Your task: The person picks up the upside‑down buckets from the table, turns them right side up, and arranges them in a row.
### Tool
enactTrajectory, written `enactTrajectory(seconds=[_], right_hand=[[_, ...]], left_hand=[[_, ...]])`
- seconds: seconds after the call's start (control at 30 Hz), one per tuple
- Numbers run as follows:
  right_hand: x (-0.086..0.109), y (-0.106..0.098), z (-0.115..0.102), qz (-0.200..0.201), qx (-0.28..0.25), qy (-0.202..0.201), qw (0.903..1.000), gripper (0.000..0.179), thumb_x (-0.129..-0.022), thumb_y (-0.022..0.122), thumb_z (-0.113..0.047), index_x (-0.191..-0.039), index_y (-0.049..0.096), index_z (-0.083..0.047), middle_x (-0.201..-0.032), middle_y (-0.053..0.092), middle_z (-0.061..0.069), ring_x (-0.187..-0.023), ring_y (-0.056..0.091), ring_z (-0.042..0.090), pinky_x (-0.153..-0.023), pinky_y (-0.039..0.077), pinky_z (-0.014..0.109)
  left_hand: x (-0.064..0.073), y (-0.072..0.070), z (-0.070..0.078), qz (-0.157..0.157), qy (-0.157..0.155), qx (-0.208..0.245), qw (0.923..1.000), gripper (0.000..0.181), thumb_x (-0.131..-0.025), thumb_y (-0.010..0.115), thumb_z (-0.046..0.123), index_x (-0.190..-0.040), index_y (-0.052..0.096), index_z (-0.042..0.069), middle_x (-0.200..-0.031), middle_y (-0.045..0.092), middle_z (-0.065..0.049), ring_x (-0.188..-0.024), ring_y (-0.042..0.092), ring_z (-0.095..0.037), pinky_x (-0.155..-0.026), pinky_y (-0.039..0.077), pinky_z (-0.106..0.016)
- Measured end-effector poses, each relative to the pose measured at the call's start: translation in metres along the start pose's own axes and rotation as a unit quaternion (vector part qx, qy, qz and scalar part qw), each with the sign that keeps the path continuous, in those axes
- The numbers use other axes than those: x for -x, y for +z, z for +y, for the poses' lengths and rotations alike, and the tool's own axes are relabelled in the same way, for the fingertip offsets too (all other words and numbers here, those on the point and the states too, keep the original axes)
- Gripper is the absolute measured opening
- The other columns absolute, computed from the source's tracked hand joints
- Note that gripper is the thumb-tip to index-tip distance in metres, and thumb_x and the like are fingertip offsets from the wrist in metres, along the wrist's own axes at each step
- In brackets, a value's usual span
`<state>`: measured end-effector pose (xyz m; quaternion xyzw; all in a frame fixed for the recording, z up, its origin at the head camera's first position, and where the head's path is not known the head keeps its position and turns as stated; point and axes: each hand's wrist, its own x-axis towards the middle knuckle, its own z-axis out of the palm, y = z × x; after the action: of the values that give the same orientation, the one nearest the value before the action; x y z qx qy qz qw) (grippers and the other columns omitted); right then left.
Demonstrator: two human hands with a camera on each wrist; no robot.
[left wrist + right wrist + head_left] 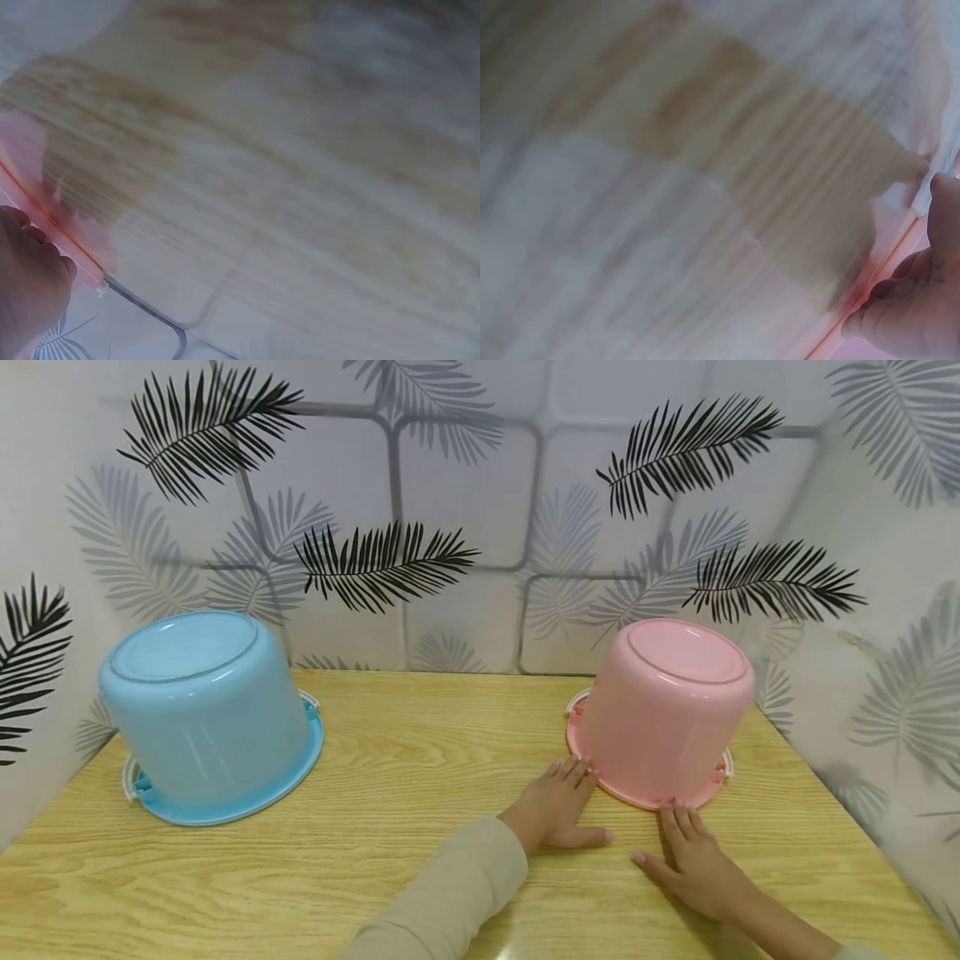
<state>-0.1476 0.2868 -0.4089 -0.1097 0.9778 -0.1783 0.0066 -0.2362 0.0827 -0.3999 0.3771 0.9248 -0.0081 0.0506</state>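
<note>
A pink bucket (663,718) stands upside down on the right side of the table, its rim on the wood. My left hand (557,806) touches the near left of that rim with straight fingertips, the thumb spread to the right. At the near edge of the same rim, my right hand (697,864) rests its fingertips, thumb spread to the left. In the left wrist view the left hand (34,281) lies against the pink rim (56,217). The right wrist view shows the right hand (919,292) at the rim (889,255) too.
A light blue bucket (213,718), also upside down, stands at the left of the wood-grain table (420,743). Both buckets have white handles lying by their rims. A wall with a leaf pattern (465,510) rises behind the table and along its right side.
</note>
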Motion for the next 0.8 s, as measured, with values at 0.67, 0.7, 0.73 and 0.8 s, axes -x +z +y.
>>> enactTrajectory(seconds=[0.67,0.7,0.73,0.8], right_hand=[[-0.010,-0.007,0.012,-0.003,0.006,-0.046,0.9989,0.074,-0.091,0.055,-0.038,-0.138,0.031,0.014,-0.143,0.023,0.039,-0.129,0.018,0.059,-0.100,0.024,0.069],[-0.011,-0.008,0.013,-0.003,0.006,-0.051,0.9987,0.073,-0.091,0.056,-0.038,-0.137,0.032,0.014,-0.142,0.024,0.039,-0.129,0.019,0.060,-0.100,0.024,0.069],[-0.011,-0.009,0.013,-0.004,0.005,-0.055,0.9985,0.073,-0.091,0.056,-0.037,-0.137,0.032,0.014,-0.142,0.025,0.039,-0.129,0.019,0.060,-0.100,0.025,0.068],[-0.012,-0.010,0.014,-0.004,0.007,-0.061,0.9981,0.072,-0.091,0.057,-0.037,-0.136,0.033,0.014,-0.141,0.026,0.039,-0.128,0.020,0.060,-0.099,0.026,0.068]], left_hand=[[0.019,-0.001,-0.001,0.008,0.001,-0.029,0.9995,0.085,-0.088,0.029,0.069,-0.149,0.020,0.010,-0.155,0.019,-0.009,-0.145,0.015,-0.022,-0.118,0.014,-0.030],[0.020,0.000,-0.001,0.008,0.001,-0.027,0.9996,0.085,-0.089,0.029,0.069,-0.149,0.020,0.010,-0.155,0.019,-0.009,-0.145,0.015,-0.022,-0.118,0.014,-0.030],[0.021,0.000,-0.001,0.009,0.001,-0.027,0.9996,0.085,-0.089,0.029,0.069,-0.149,0.020,0.009,-0.155,0.018,-0.009,-0.145,0.015,-0.022,-0.118,0.014,-0.030],[0.023,0.001,-0.002,0.011,0.003,-0.022,0.9997,0.085,-0.089,0.028,0.069,-0.149,0.019,0.009,-0.155,0.018,-0.010,-0.145,0.015,-0.023,-0.118,0.014,-0.030]])
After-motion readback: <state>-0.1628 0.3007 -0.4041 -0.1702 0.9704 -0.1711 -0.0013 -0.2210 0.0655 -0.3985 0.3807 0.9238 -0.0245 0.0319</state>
